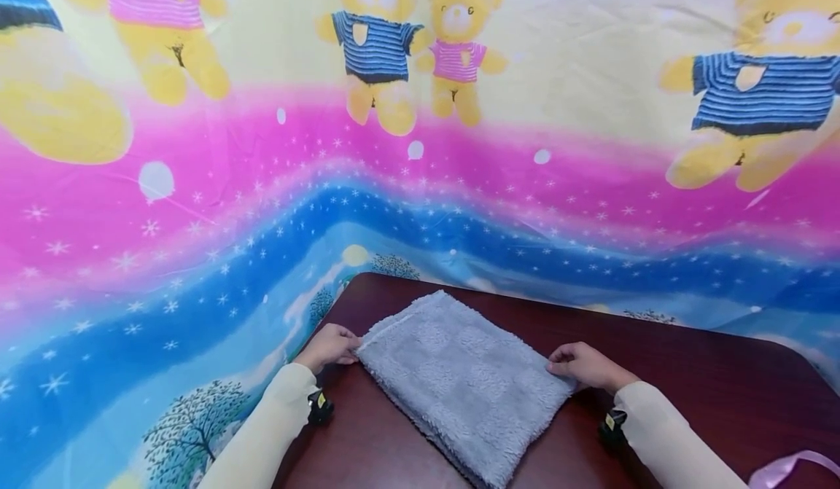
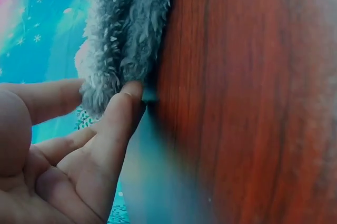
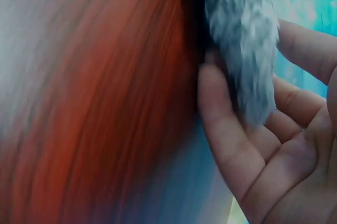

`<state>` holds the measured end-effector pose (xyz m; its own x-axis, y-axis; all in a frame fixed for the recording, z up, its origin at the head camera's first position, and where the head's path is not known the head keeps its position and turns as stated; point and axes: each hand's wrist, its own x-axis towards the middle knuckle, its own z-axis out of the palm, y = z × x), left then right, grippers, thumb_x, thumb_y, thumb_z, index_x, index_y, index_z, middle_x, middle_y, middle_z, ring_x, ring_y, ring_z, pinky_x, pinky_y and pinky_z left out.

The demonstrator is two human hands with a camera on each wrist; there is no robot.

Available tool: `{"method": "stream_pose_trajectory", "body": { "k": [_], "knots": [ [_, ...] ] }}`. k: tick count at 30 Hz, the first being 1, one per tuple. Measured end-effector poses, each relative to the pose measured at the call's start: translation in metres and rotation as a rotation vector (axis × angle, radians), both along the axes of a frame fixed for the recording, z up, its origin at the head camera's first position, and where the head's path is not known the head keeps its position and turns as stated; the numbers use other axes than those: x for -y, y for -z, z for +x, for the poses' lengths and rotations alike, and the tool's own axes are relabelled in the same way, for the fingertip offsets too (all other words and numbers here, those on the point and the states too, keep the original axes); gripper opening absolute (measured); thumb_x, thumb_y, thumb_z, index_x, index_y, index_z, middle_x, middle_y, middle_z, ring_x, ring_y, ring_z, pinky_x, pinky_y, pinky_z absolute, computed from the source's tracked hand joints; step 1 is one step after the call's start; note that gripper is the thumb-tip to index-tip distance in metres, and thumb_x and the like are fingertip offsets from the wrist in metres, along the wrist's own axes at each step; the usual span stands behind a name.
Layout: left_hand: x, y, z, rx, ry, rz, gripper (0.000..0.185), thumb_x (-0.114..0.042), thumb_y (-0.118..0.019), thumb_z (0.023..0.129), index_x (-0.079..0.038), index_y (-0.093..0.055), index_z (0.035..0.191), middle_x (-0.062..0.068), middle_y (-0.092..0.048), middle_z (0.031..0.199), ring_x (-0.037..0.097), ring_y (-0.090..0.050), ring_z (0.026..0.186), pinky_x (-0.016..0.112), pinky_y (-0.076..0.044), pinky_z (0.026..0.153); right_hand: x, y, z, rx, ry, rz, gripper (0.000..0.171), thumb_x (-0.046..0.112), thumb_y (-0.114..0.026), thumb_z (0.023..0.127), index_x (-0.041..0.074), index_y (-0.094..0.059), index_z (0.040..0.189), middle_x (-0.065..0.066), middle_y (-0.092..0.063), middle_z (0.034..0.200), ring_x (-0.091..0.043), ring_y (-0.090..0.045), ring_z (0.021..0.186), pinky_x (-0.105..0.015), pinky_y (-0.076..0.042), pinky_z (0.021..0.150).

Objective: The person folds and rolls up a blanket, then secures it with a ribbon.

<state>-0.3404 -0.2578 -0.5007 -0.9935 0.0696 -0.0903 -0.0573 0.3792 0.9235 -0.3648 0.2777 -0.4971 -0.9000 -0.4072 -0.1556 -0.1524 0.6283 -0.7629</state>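
Note:
A grey fluffy cloth (image 1: 466, 372), folded into layers, lies slanted on the dark red-brown table. At its left corner, my left hand (image 1: 330, 347) pinches the edge between thumb and fingers. The left wrist view shows two thick layers of the cloth (image 2: 126, 29) side by side there, with the thumb at the lower layer. My right hand (image 1: 588, 367) holds the right-hand corner. In the right wrist view the cloth's corner (image 3: 247, 50) sits between the thumb and fingers of that hand (image 3: 284, 155). The underside of the cloth is hidden.
The wooden table (image 1: 695, 394) has rounded far corners. Behind it and along the left hangs a printed curtain (image 1: 459, 197) with bears and snowflakes. A pink ribbon-like strip (image 1: 781, 468) lies at the lower right. Small black devices (image 1: 320, 407) sit on both wrists.

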Motion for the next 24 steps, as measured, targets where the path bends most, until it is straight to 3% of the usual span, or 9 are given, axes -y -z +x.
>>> {"method": "stream_pose_trajectory", "body": {
  "k": [4,7,12,18,21,24],
  "knots": [
    [0.004,-0.003,0.006,0.081,0.050,0.078,0.025,-0.013,-0.066,0.093,0.010,-0.066,0.104,0.014,-0.069,0.092,0.029,-0.070,0.080,0.038,-0.057,0.070,0.007,0.002,-0.004,-0.058,-0.007,0.053,0.034,0.033,-0.069,0.091,0.005,-0.068,0.111,-0.005,-0.064,0.103,-0.021,-0.056,0.088,-0.037,-0.049,0.068],
    [0.005,-0.002,0.007,0.125,0.094,0.135,0.020,-0.009,-0.067,0.092,0.010,-0.063,0.097,0.015,-0.068,0.089,0.028,-0.070,0.082,0.037,-0.057,0.072,0.007,0.002,-0.005,-0.089,-0.058,0.061,0.022,0.026,-0.069,0.091,0.007,-0.071,0.101,-0.004,-0.064,0.090,-0.020,-0.053,0.076,-0.035,-0.046,0.064],
    [-0.002,0.004,0.000,0.113,0.069,0.137,0.013,-0.004,-0.068,0.091,0.007,-0.062,0.086,0.014,-0.064,0.081,0.024,-0.070,0.075,0.034,-0.057,0.068,0.000,-0.001,-0.001,-0.099,-0.171,0.048,0.016,0.021,-0.068,0.092,0.009,-0.071,0.082,0.001,-0.055,0.067,-0.013,-0.044,0.057,-0.031,-0.042,0.054],
    [-0.017,0.003,-0.013,0.073,0.029,0.082,0.010,-0.002,-0.068,0.090,0.007,-0.066,0.089,0.015,-0.064,0.085,0.023,-0.069,0.072,0.035,-0.057,0.066,-0.013,-0.001,0.012,0.069,-0.288,-0.026,0.024,0.020,-0.068,0.092,0.002,-0.063,0.076,0.005,-0.044,0.060,-0.008,-0.033,0.048,-0.027,-0.036,0.047],
    [-0.024,0.004,-0.019,0.047,0.016,0.064,0.009,-0.002,-0.068,0.090,0.007,-0.067,0.091,0.015,-0.064,0.089,0.023,-0.068,0.073,0.035,-0.057,0.067,-0.019,0.002,0.018,0.150,-0.289,-0.060,0.026,0.019,-0.068,0.091,-0.001,-0.062,0.078,0.005,-0.041,0.060,-0.008,-0.029,0.047,-0.027,-0.034,0.046],
    [-0.028,0.007,-0.022,0.040,-0.002,0.078,0.012,-0.003,-0.068,0.090,0.008,-0.066,0.095,0.015,-0.065,0.093,0.022,-0.068,0.075,0.035,-0.057,0.068,-0.021,0.002,0.021,0.160,-0.264,-0.057,0.025,0.022,-0.068,0.092,-0.001,-0.063,0.081,0.005,-0.041,0.061,-0.009,-0.032,0.049,-0.027,-0.037,0.047]
  ]
}}
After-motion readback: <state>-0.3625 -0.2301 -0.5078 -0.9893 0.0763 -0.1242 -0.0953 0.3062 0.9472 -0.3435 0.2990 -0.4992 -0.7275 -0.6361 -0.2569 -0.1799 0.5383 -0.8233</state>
